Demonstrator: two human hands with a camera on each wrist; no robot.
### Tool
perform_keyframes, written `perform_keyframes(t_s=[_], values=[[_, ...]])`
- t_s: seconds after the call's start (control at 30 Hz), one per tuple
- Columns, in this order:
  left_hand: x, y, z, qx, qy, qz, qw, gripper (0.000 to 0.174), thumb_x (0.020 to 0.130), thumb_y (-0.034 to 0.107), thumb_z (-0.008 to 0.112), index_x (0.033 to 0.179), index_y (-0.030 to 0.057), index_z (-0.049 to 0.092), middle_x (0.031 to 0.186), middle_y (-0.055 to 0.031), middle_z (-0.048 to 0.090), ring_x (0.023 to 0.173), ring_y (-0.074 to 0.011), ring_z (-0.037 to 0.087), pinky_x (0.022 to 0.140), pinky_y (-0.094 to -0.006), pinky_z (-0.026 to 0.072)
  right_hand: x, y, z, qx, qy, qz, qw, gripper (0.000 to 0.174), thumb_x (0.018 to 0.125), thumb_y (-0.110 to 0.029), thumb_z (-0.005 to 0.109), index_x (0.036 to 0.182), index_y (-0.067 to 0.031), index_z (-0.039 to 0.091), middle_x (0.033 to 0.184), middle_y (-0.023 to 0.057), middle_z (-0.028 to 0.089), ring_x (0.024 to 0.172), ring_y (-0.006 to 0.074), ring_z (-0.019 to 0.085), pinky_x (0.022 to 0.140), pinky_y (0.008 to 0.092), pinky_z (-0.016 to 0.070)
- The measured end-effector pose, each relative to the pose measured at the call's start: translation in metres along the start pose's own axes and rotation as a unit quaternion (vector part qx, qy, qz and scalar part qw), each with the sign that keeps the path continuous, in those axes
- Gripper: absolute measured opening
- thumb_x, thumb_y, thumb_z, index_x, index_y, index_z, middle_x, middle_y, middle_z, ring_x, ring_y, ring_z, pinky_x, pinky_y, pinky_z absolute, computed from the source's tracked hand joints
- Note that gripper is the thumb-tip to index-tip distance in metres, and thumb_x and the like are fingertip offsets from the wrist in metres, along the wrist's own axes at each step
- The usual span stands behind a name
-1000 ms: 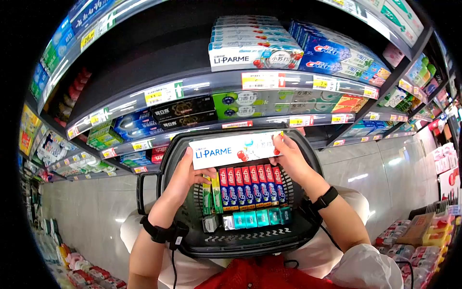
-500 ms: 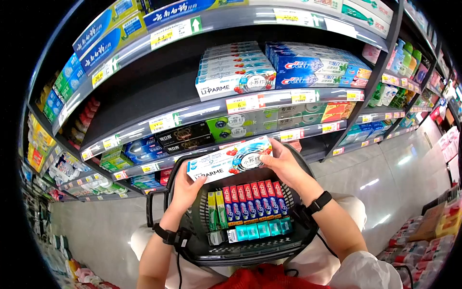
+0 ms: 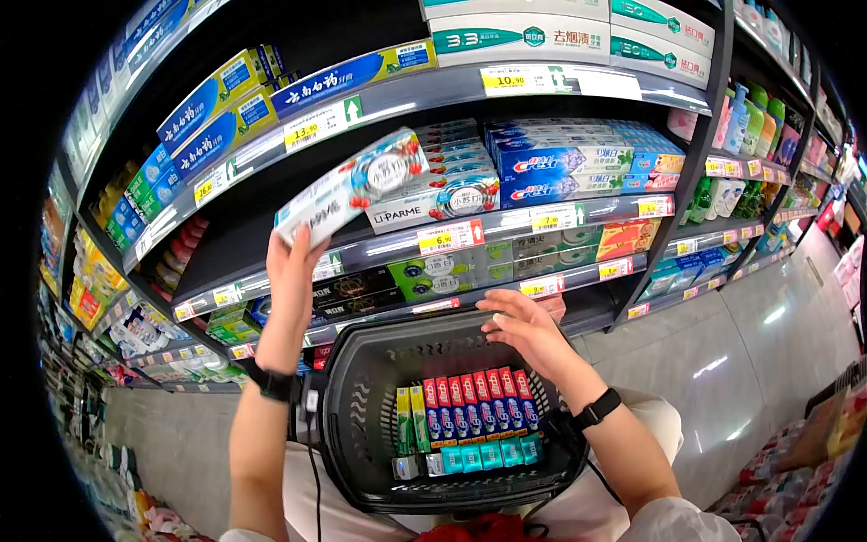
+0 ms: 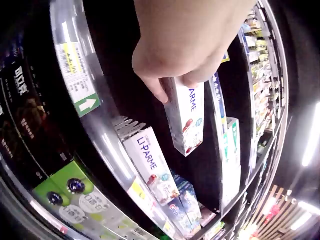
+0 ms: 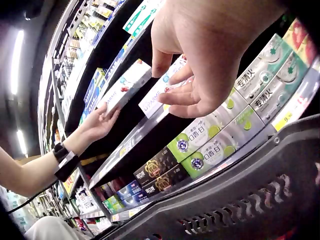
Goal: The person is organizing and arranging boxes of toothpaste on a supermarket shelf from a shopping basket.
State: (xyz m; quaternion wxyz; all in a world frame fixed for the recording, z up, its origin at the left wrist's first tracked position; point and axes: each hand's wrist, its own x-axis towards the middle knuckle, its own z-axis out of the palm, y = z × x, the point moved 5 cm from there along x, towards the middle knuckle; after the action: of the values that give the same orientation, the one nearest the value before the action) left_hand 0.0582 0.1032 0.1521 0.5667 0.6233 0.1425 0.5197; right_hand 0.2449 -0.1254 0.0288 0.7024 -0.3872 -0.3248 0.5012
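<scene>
Pinching the LI-PARME box (image 3: 348, 185) at its left end with the left hand (image 3: 293, 271), forearm raised; tilted up rightward near the shelf (image 3: 379, 246), beside similar stacked boxes (image 3: 435, 206). Holding nothing in the right hand (image 3: 528, 334), fingers parted, pointing left, by the far right of the basket (image 3: 433, 339). Lined up inside: red-and-blue cartons (image 3: 483, 402).

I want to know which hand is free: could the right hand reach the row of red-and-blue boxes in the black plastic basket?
Probably yes: the right hand looks open and empty near the far side of the basket, and nothing covers the red-and-blue boxes.
</scene>
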Motion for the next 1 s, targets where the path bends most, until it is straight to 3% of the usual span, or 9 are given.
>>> perform_keyframes(t_s=[0.17, 0.27, 0.37, 0.4, 0.47, 0.6, 1.0], values=[[0.076, -0.024, 0.022, 0.025, -0.049, -0.05, 0.997, 0.037, 0.087, 0.018, 0.053, 0.115, -0.0035, 0.041, 0.112, -0.0122, 0.05, 0.104, -0.0191, 0.051, 0.091, -0.0324, 0.0438, -0.001, -0.011, 0.001, 0.008, 0.006, -0.019, 1.0, 0.037, 0.084, -0.011, 0.053, 0.12, -0.0051, 0.044, 0.114, 0.0078, 0.052, 0.093, 0.0151, 0.054, 0.08, 0.0273, 0.0429], [0.103, -0.041, 0.036, 0.126, -0.07, -0.087, 0.986, 0.037, 0.086, 0.021, 0.056, 0.115, 0.0002, 0.044, 0.108, -0.0087, 0.054, 0.101, -0.0155, 0.052, 0.082, -0.0295, 0.0473, -0.002, -0.016, 0.004, 0.028, -0.021, -0.014, 0.999, 0.035, 0.085, -0.009, 0.053, 0.118, -0.0055, 0.044, 0.112, 0.0078, 0.051, 0.091, 0.0154, 0.053, 0.081, 0.0292, 0.0425], [0.123, -0.052, 0.042, 0.354, -0.131, -0.026, 0.926, 0.037, 0.085, 0.027, 0.055, 0.11, -0.0004, 0.052, 0.095, -0.0085, 0.061, 0.089, -0.0122, 0.055, 0.074, -0.0245, 0.0421, -0.001, -0.017, 0.001, 0.04, -0.02, -0.012, 0.999, 0.034, 0.084, -0.008, 0.053, 0.117, -0.0058, 0.044, 0.111, 0.0072, 0.052, 0.091, 0.0152, 0.053, 0.081, 0.029, 0.0427], [0.125, -0.051, 0.047, 0.353, -0.132, -0.024, 0.926, 0.037, 0.085, 0.027, 0.055, 0.11, -0.0004, 0.052, 0.095, -0.0085, 0.061, 0.089, -0.0122, 0.055, 0.074, -0.0245, 0.0421, 0.0, -0.016, -0.001, 0.041, -0.016, -0.013, 0.999, 0.034, 0.084, -0.007, 0.053, 0.117, -0.0059, 0.045, 0.11, 0.0066, 0.053, 0.091, 0.0151, 0.054, 0.081, 0.0289, 0.0431], [0.126, -0.055, 0.053, 0.467, -0.153, -0.061, 0.869, 0.038, 0.084, 0.028, 0.057, 0.108, -0.0007, 0.054, 0.093, -0.0109, 0.061, 0.085, -0.0143, 0.056, 0.076, -0.0246, 0.0406, 0.001, -0.017, -0.003, 0.041, -0.013, -0.012, 0.999, 0.034, 0.084, -0.007, 0.053, 0.117, -0.0058, 0.045, 0.109, 0.0063, 0.053, 0.091, 0.0151, 0.054, 0.08, 0.0286, 0.0432], [0.132, -0.06, 0.055, 0.447, -0.165, -0.041, 0.878, 0.041, 0.084, 0.03, 0.057, 0.11, -0.0008, 0.053, 0.092, -0.0122, 0.061, 0.084, -0.0149, 0.056, 0.077, -0.0251, 0.0409, 0.003, -0.018, 0.0, 0.04, -0.012, -0.01, 0.999, 0.034, 0.084, -0.007, 0.054, 0.117, -0.0055, 0.045, 0.108, 0.0061, 0.054, 0.091, 0.0149, 0.054, 0.08, 0.0278, 0.0436], [0.126, -0.052, 0.064, 0.426, -0.167, -0.081, 0.886, 0.039, 0.087, 0.029, 0.053, 0.112, -0.0011, 0.051, 0.108, -0.0122, 0.057, 0.1, -0.0161, 0.052, 0.086, -0.0252, 0.0372, 0.004, -0.012, 0.001, 0.01, -0.019, -0.01, 1.0, 0.034, 0.084, -0.009, 0.053, 0.117, -0.0052, 0.046, 0.109, 0.0063, 0.054, 0.092, 0.0135, 0.054, 0.079, 0.0266, 0.0423]])
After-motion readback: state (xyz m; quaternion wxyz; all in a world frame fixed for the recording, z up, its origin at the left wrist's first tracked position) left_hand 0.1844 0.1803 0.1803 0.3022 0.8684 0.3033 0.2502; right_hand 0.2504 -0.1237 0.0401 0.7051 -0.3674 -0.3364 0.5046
